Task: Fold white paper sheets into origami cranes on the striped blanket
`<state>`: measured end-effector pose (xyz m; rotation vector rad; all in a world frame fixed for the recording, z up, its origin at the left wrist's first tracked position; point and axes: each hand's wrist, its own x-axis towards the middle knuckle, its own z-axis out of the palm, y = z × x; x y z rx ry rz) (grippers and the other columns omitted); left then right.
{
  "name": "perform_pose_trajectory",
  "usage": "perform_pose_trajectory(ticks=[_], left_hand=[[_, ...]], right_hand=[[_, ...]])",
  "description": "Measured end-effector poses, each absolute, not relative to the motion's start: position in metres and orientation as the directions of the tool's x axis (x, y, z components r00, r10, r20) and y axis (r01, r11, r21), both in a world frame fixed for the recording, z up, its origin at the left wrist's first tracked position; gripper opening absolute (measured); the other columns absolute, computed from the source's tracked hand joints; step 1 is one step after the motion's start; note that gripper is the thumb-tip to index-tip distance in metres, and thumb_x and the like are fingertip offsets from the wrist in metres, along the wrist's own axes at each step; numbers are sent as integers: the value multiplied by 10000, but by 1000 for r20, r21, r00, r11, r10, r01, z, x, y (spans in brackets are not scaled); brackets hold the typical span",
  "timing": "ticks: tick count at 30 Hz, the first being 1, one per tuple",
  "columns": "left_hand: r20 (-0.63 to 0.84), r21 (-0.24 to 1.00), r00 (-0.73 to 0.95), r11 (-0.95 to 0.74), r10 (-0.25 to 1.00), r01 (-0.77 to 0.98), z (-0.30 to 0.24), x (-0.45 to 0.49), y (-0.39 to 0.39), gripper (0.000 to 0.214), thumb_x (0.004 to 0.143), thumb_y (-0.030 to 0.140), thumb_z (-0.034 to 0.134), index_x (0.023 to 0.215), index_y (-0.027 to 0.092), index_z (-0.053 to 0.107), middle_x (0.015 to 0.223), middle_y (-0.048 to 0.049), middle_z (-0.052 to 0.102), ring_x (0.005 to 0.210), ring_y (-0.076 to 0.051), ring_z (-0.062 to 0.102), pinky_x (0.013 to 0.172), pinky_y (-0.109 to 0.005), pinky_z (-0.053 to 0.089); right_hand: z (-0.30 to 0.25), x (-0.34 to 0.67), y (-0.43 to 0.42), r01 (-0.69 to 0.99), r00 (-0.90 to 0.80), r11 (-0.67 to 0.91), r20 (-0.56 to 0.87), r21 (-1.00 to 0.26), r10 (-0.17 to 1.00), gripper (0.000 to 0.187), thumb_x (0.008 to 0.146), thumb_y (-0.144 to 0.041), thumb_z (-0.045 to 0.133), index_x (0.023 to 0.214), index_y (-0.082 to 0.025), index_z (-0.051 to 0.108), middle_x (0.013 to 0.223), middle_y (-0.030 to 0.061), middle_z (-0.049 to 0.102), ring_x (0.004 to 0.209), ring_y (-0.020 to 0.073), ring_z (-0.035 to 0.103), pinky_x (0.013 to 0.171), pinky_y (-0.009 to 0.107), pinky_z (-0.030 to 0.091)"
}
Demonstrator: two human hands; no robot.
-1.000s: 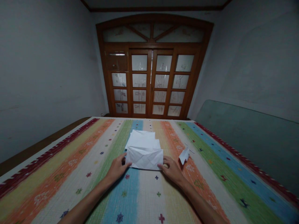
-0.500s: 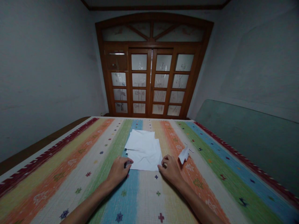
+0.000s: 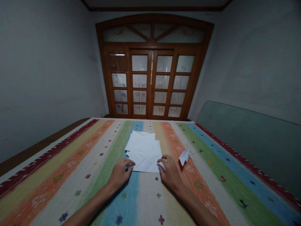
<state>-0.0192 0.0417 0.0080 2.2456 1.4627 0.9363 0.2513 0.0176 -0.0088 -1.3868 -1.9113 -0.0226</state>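
A stack of white paper sheets [image 3: 144,151] lies flat on the striped, many-coloured cloth [image 3: 70,169]. My left hand [image 3: 120,174] rests at the stack's near left corner, fingers curled with the tips on the paper. At the near right corner sits my right hand [image 3: 169,172], its fingers bent and pressing on the sheet's edge. A small folded white paper piece [image 3: 184,156] lies just right of my right hand, not touched.
The cloth covers a wide surface whose far edge meets a wooden door with frosted panes [image 3: 151,81]. A dark green padded panel [image 3: 249,138] runs along the right side. A wooden edge [image 3: 35,149] shows on the left by the grey wall.
The near flap of the top sheet, raised a second ago, now lies flat on the stack. Both hands shifted slightly inward along the near edge.
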Motion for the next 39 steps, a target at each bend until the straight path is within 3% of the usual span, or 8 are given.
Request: perform_pose_trajectory(ticks=[6, 13, 16, 21, 25, 29, 35, 39], left_hand=[[471, 587, 340, -576, 814, 569, 13, -16, 37, 169, 870, 180, 596, 961, 220, 733, 952, -71, 733, 969, -264, 623, 896, -414, 489], [576, 484, 468, -741, 670, 466, 14, -15, 29, 309, 863, 68, 480, 1002, 228, 705, 955, -77, 696, 1017, -240, 615, 895, -369, 506], [603, 359, 562, -822, 566, 443, 9, -17, 27, 339, 854, 36, 433, 991, 207, 692, 956, -91, 666, 906, -209, 638, 769, -301, 522], [582, 71, 708, -892, 401, 446, 6, -15, 21, 311, 954, 120, 397, 927, 204, 694, 897, -94, 681, 798, -197, 627, 729, -304, 515], [493, 8, 797, -917, 350, 398, 10, -11, 14, 276, 992, 191, 424, 962, 234, 695, 892, -83, 700, 726, -173, 626, 699, -295, 520], [476, 35, 826, -946, 300, 324, 16, -13, 10, 328, 954, 197, 483, 1252, 281, 591, 1104, -106, 709, 874, -216, 665, 775, -345, 532], [392, 213, 844, -928, 367, 304, 23, -19, 19, 805, 721, 102, 609, 1466, 295, 374, 1382, -93, 601, 1252, -316, 539, 1053, -490, 425], [359, 268, 798, -873, 484, 408, 20, -24, 28, 794, 604, 38, 583, 1358, 284, 536, 1313, -79, 647, 1260, -333, 529, 1070, -535, 404]], right_hand=[[-3, 240, 9, 766, -261, 520, 557, -377, 788, 175, 877, -127, 587, 1005, -219, 664, 1096, 121, 605, 1042, 305, 560, 899, 483, 492], [-7, 240, 10, 722, -233, 520, 547, -457, 804, 413, 846, -117, 598, 1239, -243, 578, 1173, 124, 591, 1078, 300, 586, 938, 486, 524], [-6, 241, 11, 702, -206, 529, 576, -477, 791, 568, 851, -102, 562, 1391, -241, 448, 1291, 145, 534, 1189, 307, 556, 999, 503, 508], [-2, 244, 9, 666, -194, 573, 631, -477, 751, 749, 818, -32, 514, 1492, -269, 293, 1465, 153, 402, 1237, 284, 546, 1043, 493, 488], [0, 245, 7, 632, -210, 612, 655, -475, 726, 637, 766, 3, 499, 1348, -253, 467, 1488, 141, 404, 1188, 274, 590, 1011, 460, 508], [-1, 247, 7, 603, -234, 638, 659, -478, 715, 347, 758, -2, 500, 1012, -222, 585, 1361, 148, 520, 1099, 274, 635, 935, 419, 537], [6, 252, 8, 593, -250, 657, 669, -465, 700, 287, 727, -27, 502, 925, -231, 539, 1319, 156, 565, 1170, 280, 613, 965, 408, 510], [11, 254, 8, 601, -288, 667, 659, -441, 695, 244, 708, -96, 570, 900, -235, 513, 1311, 170, 576, 1156, 298, 613, 922, 391, 513]])
